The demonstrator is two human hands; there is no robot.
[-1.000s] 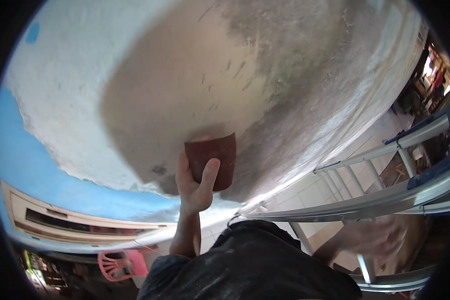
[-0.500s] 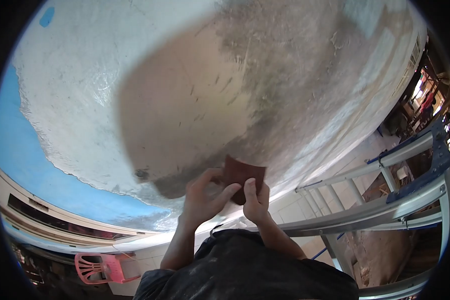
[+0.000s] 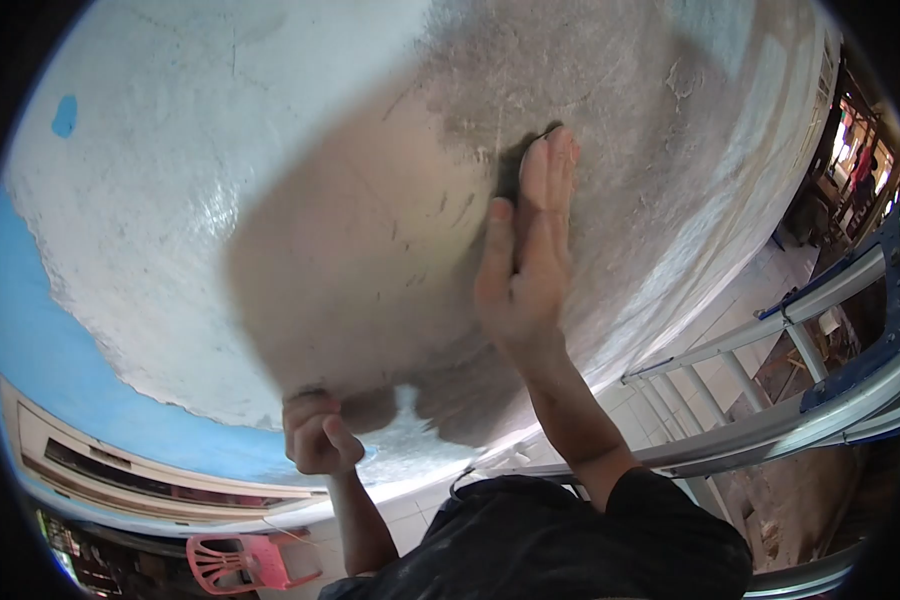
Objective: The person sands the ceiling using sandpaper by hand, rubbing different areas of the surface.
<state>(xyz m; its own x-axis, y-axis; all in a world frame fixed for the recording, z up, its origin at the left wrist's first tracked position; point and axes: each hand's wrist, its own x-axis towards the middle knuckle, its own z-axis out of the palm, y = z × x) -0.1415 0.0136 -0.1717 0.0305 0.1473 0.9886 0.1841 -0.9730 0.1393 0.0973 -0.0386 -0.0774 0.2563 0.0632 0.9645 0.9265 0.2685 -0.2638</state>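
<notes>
Worn plaster covers most of a pale wall (image 3: 170,200), turning grey and rough towards the upper right. Blue paint (image 3: 30,300) runs down the left side and ends in a ragged line, and a small blue patch (image 3: 65,116) sits alone near the upper left. A broad shadow (image 3: 320,240) falls across the middle of the wall. Against the rough grey area lies the right hand (image 3: 532,270), its grip wide and flat, fingers straight and together, thumb slightly apart; what may lie beneath the palm is hidden. Lower down, by the bottom of the shadow, is the left hand (image 3: 320,435), fingers curled in; I cannot tell whether its grip is closed on something or whether it touches the wall. A dark shirt (image 3: 530,540) shows at the bottom. On the right stands a metal ladder (image 3: 750,445) with blue fittings, and a pink chair (image 3: 268,562) stands at the lower left.
</notes>
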